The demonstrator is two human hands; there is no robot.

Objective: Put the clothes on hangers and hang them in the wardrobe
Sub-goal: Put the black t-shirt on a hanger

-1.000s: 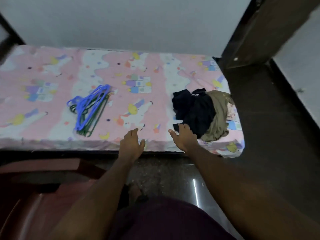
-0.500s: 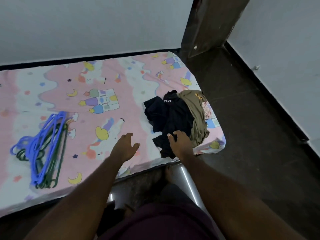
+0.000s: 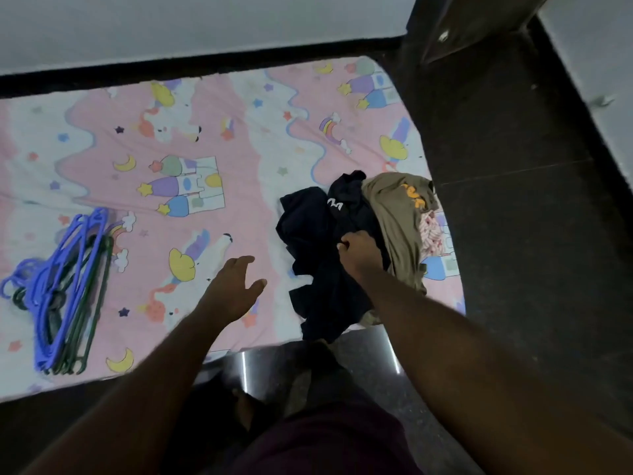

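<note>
A crumpled pile of clothes lies at the right end of the mattress: a black garment (image 3: pixel 315 234) with a small white logo in front, an olive shirt (image 3: pixel 397 207) with orange print behind it. My right hand (image 3: pixel 359 252) rests on the black garment with its fingers curled into the cloth. To the left of the pile my left hand (image 3: pixel 233 286) hovers over the sheet, fingers apart, holding nothing. A bundle of blue and dark green hangers (image 3: pixel 65 293) lies on the sheet at the far left.
The mattress (image 3: pixel 205 132) has a pink and white cartoon sheet and sits low on a dark floor (image 3: pixel 513 217). A dark wooden panel (image 3: pixel 459 25) stands at the back right corner. Grey walls run behind and to the right.
The view has swung left and closer to the bed. My right hand has moved further onto the black garment and closed its fingers in it. My left hand stays spread above the sheet.
</note>
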